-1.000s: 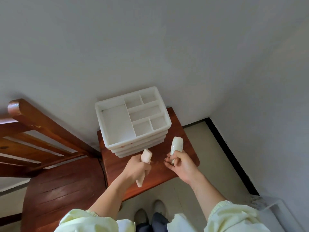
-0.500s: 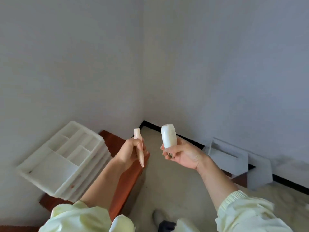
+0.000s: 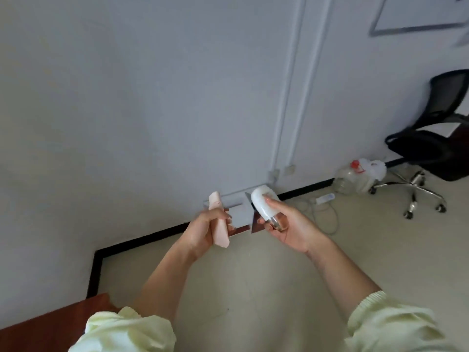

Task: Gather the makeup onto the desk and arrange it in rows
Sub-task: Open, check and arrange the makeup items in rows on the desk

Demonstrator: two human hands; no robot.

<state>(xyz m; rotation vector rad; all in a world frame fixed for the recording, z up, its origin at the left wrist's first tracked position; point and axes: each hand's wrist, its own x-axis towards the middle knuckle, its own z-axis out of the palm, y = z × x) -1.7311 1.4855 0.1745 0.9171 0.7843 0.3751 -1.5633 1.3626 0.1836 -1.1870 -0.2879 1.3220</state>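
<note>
Head view, left hand (image 3: 201,232) gripping pink tube (image 3: 220,232), right hand (image 3: 293,229) gripping white bottle (image 3: 262,203), base partly hidden.

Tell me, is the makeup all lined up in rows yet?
Not yet. Done: two pieces are picked up. In hand: the left hand grips a pink tube and the right hand holds a white bottle, both in the air above the floor. Left: no desk or rows show in this view, so carrying them there and lining them up remains.
</note>
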